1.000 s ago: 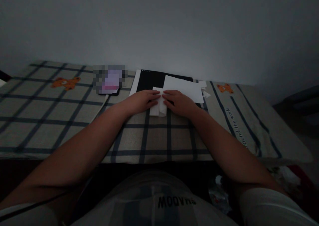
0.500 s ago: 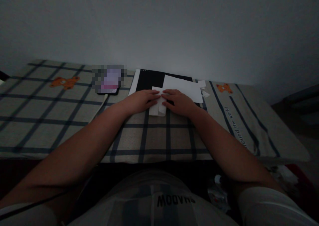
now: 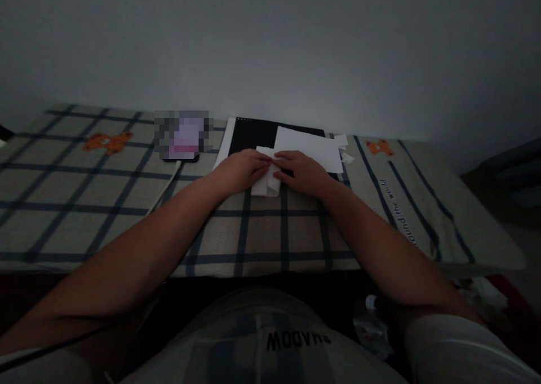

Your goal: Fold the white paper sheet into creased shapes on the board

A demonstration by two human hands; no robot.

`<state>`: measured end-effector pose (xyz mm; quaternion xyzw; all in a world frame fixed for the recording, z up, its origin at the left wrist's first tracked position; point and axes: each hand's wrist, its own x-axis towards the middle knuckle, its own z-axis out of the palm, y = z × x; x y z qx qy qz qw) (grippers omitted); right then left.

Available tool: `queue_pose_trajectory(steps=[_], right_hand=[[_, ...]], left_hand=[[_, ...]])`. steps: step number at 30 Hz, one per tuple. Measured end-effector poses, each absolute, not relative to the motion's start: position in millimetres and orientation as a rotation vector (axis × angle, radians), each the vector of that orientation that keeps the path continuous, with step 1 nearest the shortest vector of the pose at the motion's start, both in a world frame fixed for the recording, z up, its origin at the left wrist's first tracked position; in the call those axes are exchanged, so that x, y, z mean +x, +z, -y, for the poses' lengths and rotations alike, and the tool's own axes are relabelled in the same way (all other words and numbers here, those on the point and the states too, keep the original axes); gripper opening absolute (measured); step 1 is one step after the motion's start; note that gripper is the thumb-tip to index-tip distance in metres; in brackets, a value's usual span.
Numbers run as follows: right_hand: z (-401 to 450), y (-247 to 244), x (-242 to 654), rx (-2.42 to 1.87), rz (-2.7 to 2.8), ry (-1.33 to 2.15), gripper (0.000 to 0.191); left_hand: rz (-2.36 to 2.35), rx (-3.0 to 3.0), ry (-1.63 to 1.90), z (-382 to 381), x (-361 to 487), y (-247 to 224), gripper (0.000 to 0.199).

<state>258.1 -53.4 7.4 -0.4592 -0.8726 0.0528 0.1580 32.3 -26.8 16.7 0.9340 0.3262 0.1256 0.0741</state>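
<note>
A small folded piece of white paper lies near the front edge of a black sheet or folder. From the left, my left hand rests on the folded paper, its fingers apart. My right hand lies on its right side with spread fingers, and the fingertips of both hands meet or nearly meet over the paper. A larger white sheet lies behind my right hand on the black sheet, partly covered by that hand.
A phone with a cable lies at the left on the checked tablecloth. Paper scraps sit right of the white sheet. A wall rises behind the table. Below its front edge is a plastic bottle.
The fingers of my left hand have shifted slightly over the folded paper, closer to my right fingertips. The whole view has moved a little.
</note>
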Motion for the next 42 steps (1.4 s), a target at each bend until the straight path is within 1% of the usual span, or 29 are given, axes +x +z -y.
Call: queue_pose_trajectory(steps=[5,9,20,30,35,40,42], right_hand=[[44,7,265,-1.287,2.369,0.229,0.032],[42,9,267,-1.312,2.371,0.225,0.026],[29,0,259,-1.422,2.313,0.054,0.024],[35,7,260,-1.385,2.424,0.107,0.021],[40,2,261,-1.315,2.435,0.101,0.023],[33,-6,257,-1.358,2.371,0.064,0.039],[28,-7,255,-1.382,2.375,0.058,0.04]], left_hand=[[-1.052,2.81,0.337,28,35,23,0.044],[-1.094,2.818,0.34,31,38,24,0.043],[-1.076,2.783,0.391,30,40,25,0.041],[-1.074,2.811,0.385,27,38,22,0.041],[-1.059,2.836,0.383,26,37,22,0.042],[-1.07,2.819,0.35,28,38,25,0.042],[-1.077,2.817,0.341,29,39,26,0.041]])
